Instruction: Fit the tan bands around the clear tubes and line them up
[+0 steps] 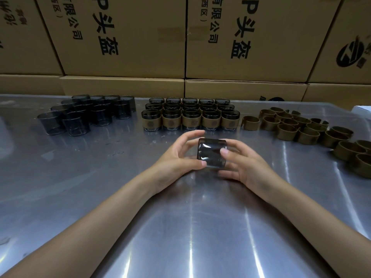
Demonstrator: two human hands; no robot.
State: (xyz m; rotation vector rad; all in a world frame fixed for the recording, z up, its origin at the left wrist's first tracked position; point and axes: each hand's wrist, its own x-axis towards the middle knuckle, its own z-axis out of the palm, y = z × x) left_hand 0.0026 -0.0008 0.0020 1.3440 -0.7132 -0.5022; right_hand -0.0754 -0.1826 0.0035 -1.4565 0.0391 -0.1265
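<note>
Hands meet at the middle of a shiny metal table (80,177), both grasping one clear, smoke-tinted tube (212,152) lying on its side just above the surface. Left hand (176,157) curls around the tube's left end, thumb at its lower near edge, fingers arched over the top. Right hand (241,165) grips the right end, thumb pressed on the tube's front face, fingers wrapped behind and under. No band is on this tube. Farther back, at centre, banded tubes (190,117) stand upright in neat rows, each wearing a tan band around its middle. To the left stands a loose cluster of bare tubes (84,115). To the right, loose bands (301,127) lie scattered toward the table's right edge. Cardboard boxes (120,37) with black printed characters are stacked behind the table.
</note>
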